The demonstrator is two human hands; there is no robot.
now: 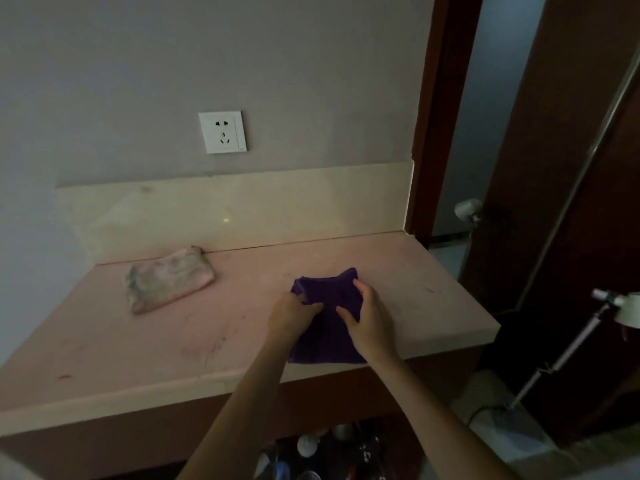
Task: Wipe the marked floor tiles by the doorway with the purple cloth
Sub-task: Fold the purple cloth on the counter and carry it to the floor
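Two bare forearms reach up from the bottom edge of the view toward a pinkish stone surface point(138, 344), and both hands meet on the purple cloth point(329, 327). Below the front lip of that surface, in shadow, sits a jumble of small items point(322, 452) too dim to name. Off to the right, low down, a white lamp point(623, 308) on a thin metal arm leans over a pale base on the floor.

The purple cloth lies near the front right part of the surface, its near edge at the lip and its far end lifted and bunched between the hands. The left hand point(289, 311) has its grip closed on the cloth's left fold, fingers curled in around the fabric. The right hand point(367, 315) pinches the cloth too, thumb on the near side and fingertips hooked over the raised far corner.

Farther back and to the left, well apart from the hands, a stained, crumpled pale rag point(169, 282) rests close to the rear of the surface. Behind it rises a cream backsplash point(242, 206), and above that a grey wall carries a white power socket point(223, 132). At the right, a dark red-brown door frame point(433, 116) borders the doorway, where a strip of pale floor tile point(446, 254) shows beyond the surface's far corner.
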